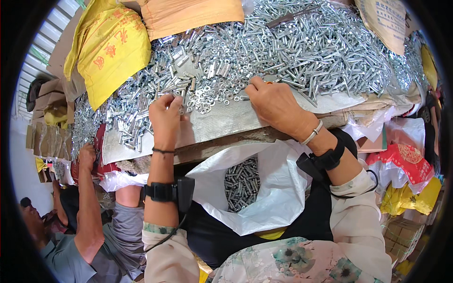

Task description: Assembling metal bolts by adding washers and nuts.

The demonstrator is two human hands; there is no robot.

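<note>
Left hand [165, 115] at heap's near edge, fingertips bunched beside loose washers [204, 104]; can't tell from here whether anything's pinched; right hand [277, 101] opposite, fingers curled, contents hidden too; washers lie between both hands; silvery metal rods [325, 59] piled beyond; open white sack [282, 188] at lap, grey metal pieces [241, 185] inside; co-worker's hand [87, 154] further left.

pale floral shirt [302, 259], black forearm straps [161, 191]
</note>
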